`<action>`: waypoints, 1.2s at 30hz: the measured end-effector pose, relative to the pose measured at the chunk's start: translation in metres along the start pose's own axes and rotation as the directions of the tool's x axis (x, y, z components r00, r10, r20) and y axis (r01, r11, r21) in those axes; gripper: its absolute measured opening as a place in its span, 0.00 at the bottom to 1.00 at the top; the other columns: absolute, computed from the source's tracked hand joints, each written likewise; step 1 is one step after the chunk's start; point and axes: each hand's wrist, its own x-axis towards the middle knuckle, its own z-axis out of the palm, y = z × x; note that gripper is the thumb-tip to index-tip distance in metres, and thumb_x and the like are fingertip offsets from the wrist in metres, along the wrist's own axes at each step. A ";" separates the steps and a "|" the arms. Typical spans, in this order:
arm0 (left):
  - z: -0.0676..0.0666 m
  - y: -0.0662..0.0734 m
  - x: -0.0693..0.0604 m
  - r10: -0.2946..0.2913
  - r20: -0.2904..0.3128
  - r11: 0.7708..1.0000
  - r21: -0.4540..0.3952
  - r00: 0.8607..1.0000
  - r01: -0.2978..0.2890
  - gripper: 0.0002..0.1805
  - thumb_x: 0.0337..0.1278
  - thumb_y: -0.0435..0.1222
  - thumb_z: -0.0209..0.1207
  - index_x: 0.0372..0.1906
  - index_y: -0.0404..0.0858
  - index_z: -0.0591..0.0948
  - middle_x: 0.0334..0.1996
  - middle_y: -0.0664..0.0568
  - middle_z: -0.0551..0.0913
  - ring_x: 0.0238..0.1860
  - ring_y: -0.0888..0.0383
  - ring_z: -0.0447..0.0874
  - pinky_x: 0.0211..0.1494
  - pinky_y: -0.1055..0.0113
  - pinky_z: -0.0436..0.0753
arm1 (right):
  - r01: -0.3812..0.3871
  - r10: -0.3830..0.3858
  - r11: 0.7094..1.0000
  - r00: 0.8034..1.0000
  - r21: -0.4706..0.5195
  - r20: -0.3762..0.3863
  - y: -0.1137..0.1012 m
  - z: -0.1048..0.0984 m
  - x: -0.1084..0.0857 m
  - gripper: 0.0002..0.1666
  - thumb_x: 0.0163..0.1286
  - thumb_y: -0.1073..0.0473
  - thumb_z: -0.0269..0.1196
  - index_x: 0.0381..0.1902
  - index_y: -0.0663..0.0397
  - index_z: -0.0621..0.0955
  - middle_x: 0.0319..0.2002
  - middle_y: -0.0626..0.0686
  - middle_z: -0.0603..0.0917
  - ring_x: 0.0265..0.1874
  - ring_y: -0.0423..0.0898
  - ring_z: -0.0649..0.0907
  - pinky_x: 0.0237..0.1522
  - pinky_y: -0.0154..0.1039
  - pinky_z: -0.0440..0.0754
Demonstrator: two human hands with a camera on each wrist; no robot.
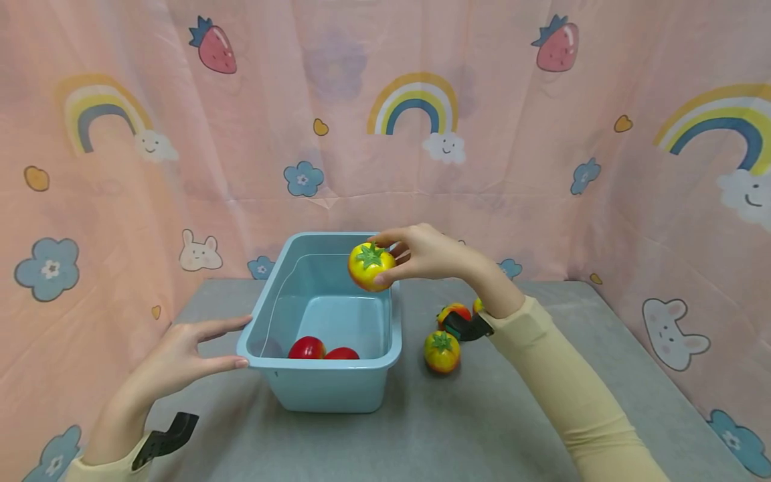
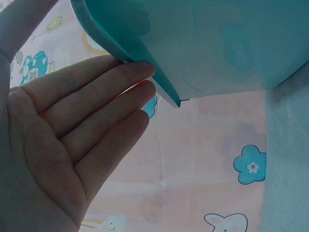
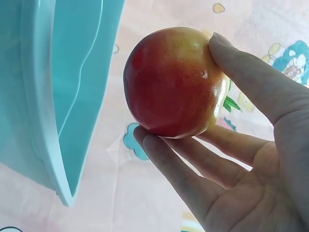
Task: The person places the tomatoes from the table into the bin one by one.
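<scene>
My right hand (image 1: 424, 253) pinches a yellow-red tomato (image 1: 366, 266) with a green leafy top, above the right rim of a blue bin (image 1: 328, 385). In the right wrist view the tomato (image 3: 171, 82) sits between the thumb and fingertips of that hand (image 3: 251, 164), beside the bin (image 3: 48, 111). My left hand (image 1: 175, 358) touches the bin's left rim, its fingers nearly straight; the left wrist view has this hand (image 2: 72, 125) with fingertips at the rim (image 2: 164, 87). Two red fruits (image 1: 307, 348) lie inside the bin at the near end.
Right of the bin on the grey table (image 1: 482, 428), a yellow-green tomato (image 1: 442, 352) stands near a red-yellow one (image 1: 455, 312), and another is partly hidden by my right forearm. A patterned pink curtain (image 1: 253, 134) hangs behind and at both sides.
</scene>
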 end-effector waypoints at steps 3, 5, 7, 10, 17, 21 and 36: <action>0.000 0.000 0.000 0.000 0.000 1.000 0.003 1.000 0.000 0.33 0.44 0.52 0.70 0.59 0.49 0.79 0.53 0.58 0.83 0.55 0.49 0.80 0.51 0.51 0.79 | 0.016 -0.016 1.000 1.000 0.002 0.005 -0.001 0.001 0.003 0.36 0.56 0.49 0.71 0.61 0.53 0.75 0.54 0.51 0.80 0.49 0.48 0.83 0.45 0.37 0.83; 0.000 0.000 0.000 0.000 -0.001 1.000 0.012 1.000 0.000 0.33 0.43 0.53 0.70 0.59 0.49 0.79 0.52 0.58 0.83 0.55 0.50 0.80 0.51 0.52 0.79 | 0.024 -0.024 1.000 1.000 0.004 0.012 -0.002 0.002 0.005 0.36 0.56 0.50 0.71 0.61 0.53 0.75 0.53 0.52 0.80 0.49 0.49 0.83 0.45 0.37 0.83; 0.000 0.000 0.000 -0.002 -0.001 1.000 0.016 1.000 0.002 0.33 0.43 0.53 0.70 0.59 0.50 0.79 0.52 0.58 0.83 0.55 0.50 0.81 0.51 0.53 0.79 | 0.028 -0.028 1.000 0.999 0.001 0.019 -0.004 0.003 0.007 0.36 0.56 0.50 0.71 0.61 0.53 0.75 0.53 0.53 0.80 0.49 0.49 0.83 0.45 0.37 0.83; 0.000 0.001 0.000 -0.005 0.001 1.000 0.011 1.000 0.005 0.33 0.43 0.53 0.70 0.59 0.49 0.79 0.52 0.58 0.83 0.54 0.50 0.81 0.50 0.52 0.80 | 0.032 -0.032 0.999 0.999 -0.007 0.028 -0.006 0.004 0.009 0.36 0.56 0.50 0.71 0.61 0.54 0.74 0.53 0.53 0.80 0.49 0.49 0.83 0.45 0.36 0.83; -0.001 0.000 0.000 -0.011 0.006 1.000 -0.003 1.000 0.012 0.33 0.43 0.53 0.69 0.59 0.48 0.79 0.53 0.56 0.83 0.55 0.48 0.80 0.51 0.48 0.79 | 0.047 -0.046 0.999 0.998 -0.017 0.036 -0.007 0.004 0.011 0.38 0.56 0.48 0.71 0.63 0.53 0.73 0.55 0.53 0.81 0.49 0.48 0.84 0.46 0.36 0.82; -0.001 0.000 0.000 -0.011 0.007 1.000 0.014 1.000 0.011 0.33 0.43 0.54 0.69 0.59 0.49 0.79 0.53 0.57 0.82 0.55 0.49 0.80 0.50 0.53 0.80 | 0.051 -0.051 0.999 0.998 0.001 0.020 -0.006 0.003 0.009 0.38 0.56 0.47 0.71 0.63 0.53 0.73 0.54 0.52 0.81 0.48 0.45 0.84 0.48 0.38 0.82; -0.001 0.003 0.000 -0.009 0.012 1.000 0.012 1.000 0.009 0.33 0.44 0.53 0.69 0.59 0.50 0.78 0.54 0.59 0.82 0.55 0.50 0.80 0.52 0.54 0.79 | 0.040 -0.035 0.997 0.995 0.060 -0.091 0.005 0.001 -0.023 0.35 0.58 0.51 0.70 0.62 0.54 0.74 0.56 0.54 0.81 0.50 0.49 0.84 0.46 0.40 0.82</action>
